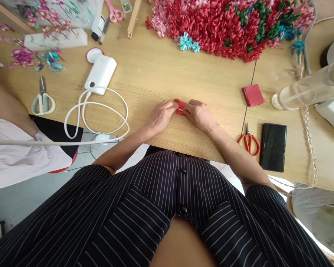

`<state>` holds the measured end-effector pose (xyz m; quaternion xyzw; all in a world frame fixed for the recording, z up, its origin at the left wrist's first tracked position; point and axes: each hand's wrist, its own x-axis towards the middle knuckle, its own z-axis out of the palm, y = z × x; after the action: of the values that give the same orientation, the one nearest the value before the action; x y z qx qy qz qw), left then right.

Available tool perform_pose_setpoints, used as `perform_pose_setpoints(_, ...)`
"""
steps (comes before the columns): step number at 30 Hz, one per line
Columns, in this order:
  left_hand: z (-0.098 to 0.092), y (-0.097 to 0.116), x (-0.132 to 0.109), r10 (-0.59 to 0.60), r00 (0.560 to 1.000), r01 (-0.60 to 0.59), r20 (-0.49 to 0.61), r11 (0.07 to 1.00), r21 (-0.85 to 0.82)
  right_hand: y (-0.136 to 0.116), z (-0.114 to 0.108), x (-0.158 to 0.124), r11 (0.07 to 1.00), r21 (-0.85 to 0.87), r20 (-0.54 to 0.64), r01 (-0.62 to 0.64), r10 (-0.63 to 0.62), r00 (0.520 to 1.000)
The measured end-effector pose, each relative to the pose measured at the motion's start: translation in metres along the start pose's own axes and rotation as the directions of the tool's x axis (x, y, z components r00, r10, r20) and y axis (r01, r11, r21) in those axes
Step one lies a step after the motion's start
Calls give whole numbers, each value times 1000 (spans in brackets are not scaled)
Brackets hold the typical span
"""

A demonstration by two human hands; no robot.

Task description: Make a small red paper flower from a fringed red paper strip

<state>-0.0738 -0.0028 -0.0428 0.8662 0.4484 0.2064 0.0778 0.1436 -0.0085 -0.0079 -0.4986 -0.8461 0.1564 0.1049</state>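
Note:
My left hand and my right hand meet near the table's front edge, pinching a small piece of folded red paper between their fingertips. Part of the strip is hidden by my fingers. To the right of my right hand lies a small stack of red paper squares. Red-handled scissors rest nearer the edge, beside a black smartphone.
The light wooden table holds a large mass of red, pink and green paper flowers at the back. White-handled scissors, a white device with a cable, and a clear cylinder lie around. A person's striped sleeve shows at left.

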Motion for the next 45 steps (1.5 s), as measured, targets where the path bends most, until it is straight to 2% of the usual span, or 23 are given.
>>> perform_pose_setpoints(3,0,-1,-1,-33,999,33,-42,999,-4,-3,4,1,1000,-7,-29,-15,15,999)
perform_pose_setpoints(7,-1,-4,1,-91,992,87,-90,995,-46,-8,2,3,997,-20,1,-73,73,997)
perform_pose_setpoints(11,0,-3,5,-74,989,70,-127,997,-33,-11,0,2,994,-18,19,-112,113,993)
perform_pose_setpoints(17,2,0,8,-40,996,40,-86,999,3,-5,2,-1,994,51,-50,-94,97,994)
perform_pose_setpoints(23,1,1,6,-33,995,31,-89,999,-17,3,6,11,994,69,-146,-86,95,985)
perform_pose_setpoints(28,-4,4,8,-58,997,58,-50,998,-6,1,14,16,998,0,-112,-63,63,992)
perform_pose_setpoints(33,-8,5,11,-40,999,39,3,998,47,-2,11,16,997,-25,-78,-72,70,994)
perform_pose_setpoints(45,-19,4,10,2,996,-7,85,998,62,-7,4,13,997,22,-87,-77,79,993)
